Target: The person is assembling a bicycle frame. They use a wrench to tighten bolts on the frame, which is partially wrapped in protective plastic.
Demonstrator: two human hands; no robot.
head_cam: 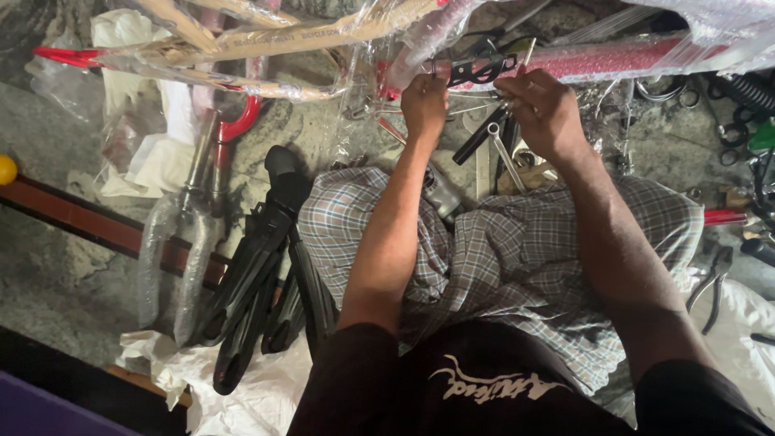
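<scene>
I sit on the floor over a red bicycle frame tube (613, 58) wrapped in clear bubble plastic. My left hand (424, 105) is closed around a small metal part at the tube's left end. My right hand (542, 109) grips a slim metal tool beside a black brake lever and cable clamp (483, 71) on the tube. Several wrenches (500, 149) lie on the floor just under my hands, in front of my checked-cloth knees.
A black folded rack or stand (258, 266) lies left of my leg, next to plastic-wrapped fork legs (173, 250) and a red curved tube (238, 123). Pliers (710, 282) and coiled black cable (747, 93) sit at the right. White paper (234, 387) lies at the bottom left.
</scene>
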